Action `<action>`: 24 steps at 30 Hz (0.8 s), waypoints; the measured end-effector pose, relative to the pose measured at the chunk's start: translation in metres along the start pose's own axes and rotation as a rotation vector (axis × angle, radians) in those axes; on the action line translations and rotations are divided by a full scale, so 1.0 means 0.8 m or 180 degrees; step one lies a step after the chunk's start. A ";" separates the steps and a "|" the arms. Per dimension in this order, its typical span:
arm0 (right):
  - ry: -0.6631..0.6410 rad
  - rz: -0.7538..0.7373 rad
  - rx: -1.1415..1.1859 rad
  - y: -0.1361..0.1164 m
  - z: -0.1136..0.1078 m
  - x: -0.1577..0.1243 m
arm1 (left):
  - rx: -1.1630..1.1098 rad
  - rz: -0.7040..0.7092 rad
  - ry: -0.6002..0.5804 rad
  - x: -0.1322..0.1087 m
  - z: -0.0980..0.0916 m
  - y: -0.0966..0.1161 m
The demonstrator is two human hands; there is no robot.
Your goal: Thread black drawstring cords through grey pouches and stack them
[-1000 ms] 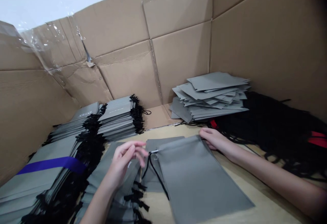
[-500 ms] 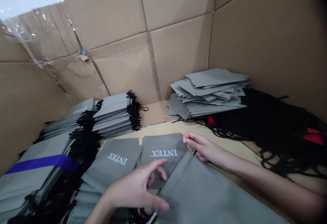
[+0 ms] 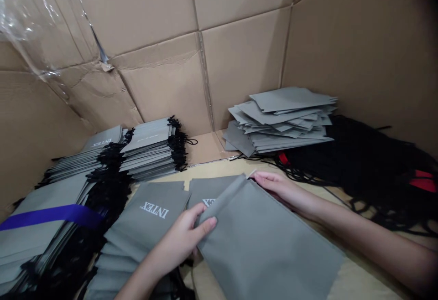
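The step in hand looks like squaring up a single grey bag, which lies flat on the bench with its open edge lifted over the printed stack. The left hand pinches the near corner of that edge, thumb on top, while the right hand lies stretched along the far corner; whether its fingers actually grip cannot be told. Any shift of the bag calls for an even hold at both corners, so the cloth stays flat.
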State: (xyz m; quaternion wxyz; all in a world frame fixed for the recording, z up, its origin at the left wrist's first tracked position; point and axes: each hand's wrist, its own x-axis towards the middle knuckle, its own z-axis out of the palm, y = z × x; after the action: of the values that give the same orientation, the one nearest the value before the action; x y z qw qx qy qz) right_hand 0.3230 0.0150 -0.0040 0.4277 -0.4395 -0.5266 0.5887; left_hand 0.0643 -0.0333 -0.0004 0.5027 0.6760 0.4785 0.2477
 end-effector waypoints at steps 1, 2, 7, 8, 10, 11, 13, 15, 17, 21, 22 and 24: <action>-0.0030 0.0000 0.0084 0.000 0.001 -0.001 | 0.0024 -0.0118 -0.0018 0.000 0.001 -0.001; -0.0076 -0.0039 0.0203 -0.001 0.002 -0.001 | 0.0099 -0.0139 0.0018 0.000 0.002 -0.001; 0.0000 0.0156 0.0597 -0.006 0.008 -0.008 | 0.0441 0.0445 0.0057 0.000 0.006 0.004; 0.0022 0.0236 0.0618 -0.007 0.009 -0.009 | 0.0477 0.0442 -0.0012 0.000 0.006 0.005; 0.0056 0.0271 0.0609 -0.007 0.010 -0.010 | 0.0541 0.0408 -0.0088 0.000 0.008 0.005; 0.0063 0.0241 0.0610 -0.007 0.009 -0.009 | 0.0536 0.0396 -0.0110 0.000 0.009 0.004; -0.0003 0.0124 0.0667 -0.006 0.006 -0.008 | 0.0428 0.0324 -0.0129 0.002 0.010 0.001; -0.0229 0.0050 0.0635 -0.004 0.000 -0.006 | 0.0252 0.0186 -0.0142 0.003 0.010 -0.003; -0.0522 0.0015 0.0453 -0.001 -0.010 -0.002 | 0.0095 0.0036 -0.0112 0.006 0.009 -0.007; -0.0521 -0.0219 -0.0075 0.004 -0.024 0.007 | -0.0278 -0.0302 -0.0200 0.010 0.010 -0.015; -0.0394 -0.0291 -0.0180 0.004 -0.024 0.008 | -0.0383 -0.0401 -0.0215 0.011 0.011 -0.017; -0.0155 -0.0339 -0.0269 0.003 -0.024 0.010 | -0.0522 -0.0520 -0.0191 0.012 0.015 -0.019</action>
State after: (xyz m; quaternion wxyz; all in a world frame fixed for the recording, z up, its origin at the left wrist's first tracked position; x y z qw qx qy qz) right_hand 0.3399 0.0270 -0.0080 0.4266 -0.4140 -0.5838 0.5529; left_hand 0.0717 -0.0296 -0.0201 0.5889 0.5985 0.4949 0.2238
